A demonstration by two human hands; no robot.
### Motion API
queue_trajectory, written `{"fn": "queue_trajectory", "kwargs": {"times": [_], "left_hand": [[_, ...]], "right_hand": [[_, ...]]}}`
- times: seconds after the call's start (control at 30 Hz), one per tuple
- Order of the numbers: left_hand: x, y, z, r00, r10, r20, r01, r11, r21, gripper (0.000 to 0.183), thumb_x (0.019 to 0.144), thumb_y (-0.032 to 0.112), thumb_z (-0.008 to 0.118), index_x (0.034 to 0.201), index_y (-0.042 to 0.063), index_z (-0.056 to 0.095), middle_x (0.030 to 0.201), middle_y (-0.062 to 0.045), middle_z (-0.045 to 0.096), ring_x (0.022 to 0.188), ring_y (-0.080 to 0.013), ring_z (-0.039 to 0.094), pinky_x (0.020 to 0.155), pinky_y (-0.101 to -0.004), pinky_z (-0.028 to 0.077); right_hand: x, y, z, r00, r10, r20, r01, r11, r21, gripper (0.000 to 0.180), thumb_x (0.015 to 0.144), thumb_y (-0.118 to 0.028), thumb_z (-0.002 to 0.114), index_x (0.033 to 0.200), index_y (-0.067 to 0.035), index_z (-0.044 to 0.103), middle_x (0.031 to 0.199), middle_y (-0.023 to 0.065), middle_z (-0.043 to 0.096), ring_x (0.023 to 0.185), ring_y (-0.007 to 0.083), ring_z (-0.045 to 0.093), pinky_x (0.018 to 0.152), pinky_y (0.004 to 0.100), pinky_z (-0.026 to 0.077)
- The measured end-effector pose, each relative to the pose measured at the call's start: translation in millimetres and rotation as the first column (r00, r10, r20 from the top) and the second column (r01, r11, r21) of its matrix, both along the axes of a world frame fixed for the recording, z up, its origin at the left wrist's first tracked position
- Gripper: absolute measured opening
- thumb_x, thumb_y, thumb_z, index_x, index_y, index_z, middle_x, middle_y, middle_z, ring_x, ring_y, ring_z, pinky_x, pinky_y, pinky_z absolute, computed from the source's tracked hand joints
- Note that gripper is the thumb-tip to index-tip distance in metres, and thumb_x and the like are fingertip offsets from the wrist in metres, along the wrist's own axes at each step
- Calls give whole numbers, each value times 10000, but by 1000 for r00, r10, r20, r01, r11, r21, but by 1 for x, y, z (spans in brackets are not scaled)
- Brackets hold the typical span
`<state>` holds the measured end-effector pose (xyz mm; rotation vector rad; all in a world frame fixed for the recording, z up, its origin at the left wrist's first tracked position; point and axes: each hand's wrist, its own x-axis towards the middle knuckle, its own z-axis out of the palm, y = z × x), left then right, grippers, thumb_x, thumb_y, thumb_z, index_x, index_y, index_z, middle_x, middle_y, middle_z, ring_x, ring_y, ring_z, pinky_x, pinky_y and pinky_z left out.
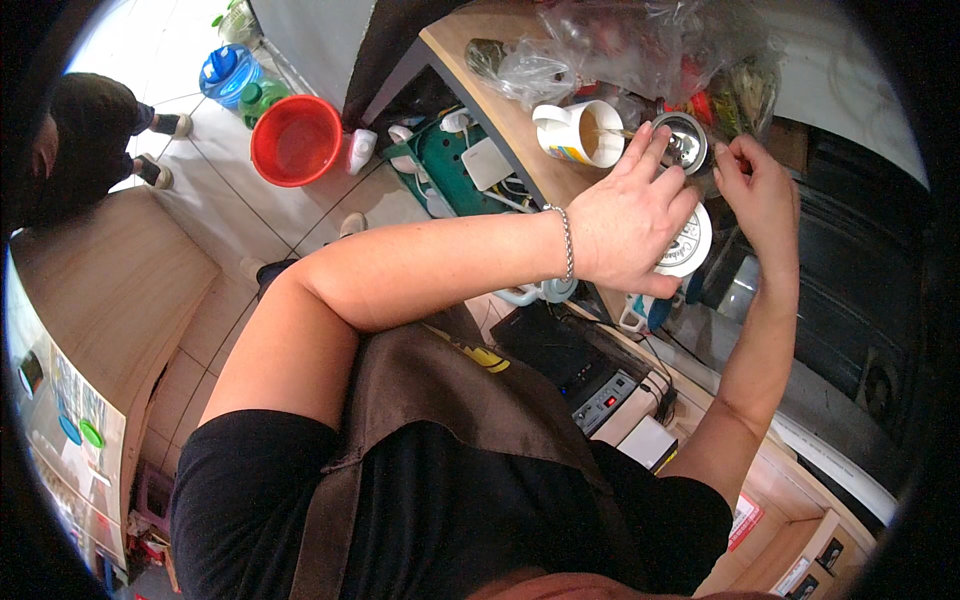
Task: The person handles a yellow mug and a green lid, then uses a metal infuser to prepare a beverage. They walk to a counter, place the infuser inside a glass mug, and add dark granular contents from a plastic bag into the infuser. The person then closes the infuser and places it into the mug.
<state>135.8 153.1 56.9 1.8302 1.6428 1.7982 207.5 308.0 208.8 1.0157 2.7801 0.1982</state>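
A white mug (589, 133) with a tan liquid inside stands near the wooden counter's edge. Beside it is a shiny round metal vessel or lid (684, 144). My left hand (637, 210), wearing a chain bracelet, reaches over with its fingertips at the near side of the metal piece; a thin strip shows between them and the mug, and its grip is unclear. Partly under that hand lies a round white printed disc or lid (691, 244). My right hand (756, 176) has thumb and forefinger close together at the metal piece's other side; whatever they hold is hidden.
Clear plastic bags (622, 45) lie behind the mug. A green basket (442, 165) with cables sits below the counter (495, 97). On the tiled floor are a red basin (296, 140) and bottles. Another person (90, 142) is at far left, near a wooden panel (112, 270).
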Motion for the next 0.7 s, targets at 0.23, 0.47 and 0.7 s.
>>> {"fn": "queue_trajectory", "kwargs": {"times": [0.23,0.47,0.7], "left_hand": [[1,1,3,1000,6,14,-6,1000,30,833,694,511,800,1286,-35,587,1148,-249,563,1345,-589,411,1194,-707,218],[2,2,4,1000,-18,24,17,999,41,833,696,519,802,1290,-25,589,1153,-252,562,1354,-595,395,1191,-717,208],[2,3,5,999,-32,23,31,999,39,839,700,516,807,1303,-21,579,1173,-269,558,1359,-613,377,1196,-716,195]], "right_hand": [[-8,-11,10,1000,25,18,-26,998,54,297,952,-368,670,929,-72,680,799,157,709,769,385,701,678,470,517],[-15,-21,20,997,33,69,-39,995,92,272,952,-345,666,933,-74,683,820,163,713,791,398,699,682,474,524],[-20,-26,23,992,87,93,-101,981,163,292,972,-360,622,951,-75,681,855,167,719,817,401,698,688,492,526]]}}
